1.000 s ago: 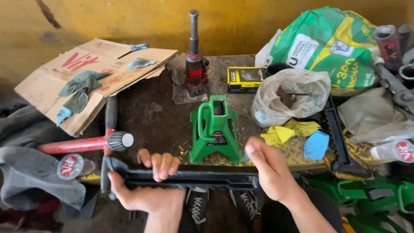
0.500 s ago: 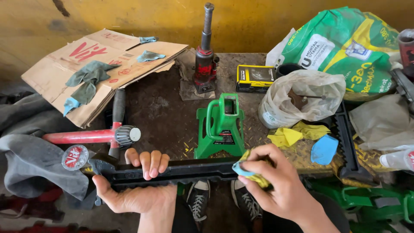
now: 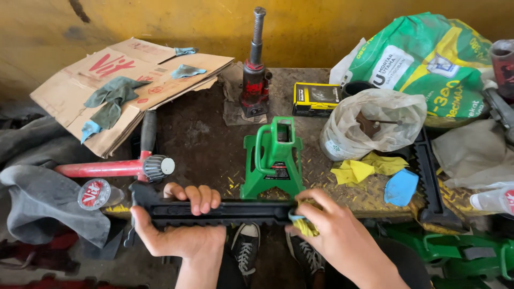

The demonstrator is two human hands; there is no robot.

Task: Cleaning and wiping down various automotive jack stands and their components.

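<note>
My left hand (image 3: 179, 227) grips the left end of a long black ratchet bar (image 3: 225, 211), held level in front of the bench. My right hand (image 3: 332, 230) is closed on a yellow rag (image 3: 305, 225) pressed against the bar's right end. Just beyond the bar a green jack stand (image 3: 273, 160) sits upright on the bench. My black sneakers (image 3: 246, 249) show on the floor below the bar.
A red bottle jack (image 3: 254, 80) stands at the back of the dirty bench (image 3: 203, 139). Flattened cardboard (image 3: 128, 80) with rags lies left; a red handle (image 3: 107, 168) and grey cloth (image 3: 43, 203) are lower left. Plastic bags (image 3: 375, 126), yellow and blue rags (image 3: 369, 171) and another black bar (image 3: 428, 176) crowd the right.
My right hand picked up the yellow rag and slid left along the bar. The bar and left hand stayed roughly in place while the camera view shifted slightly.
</note>
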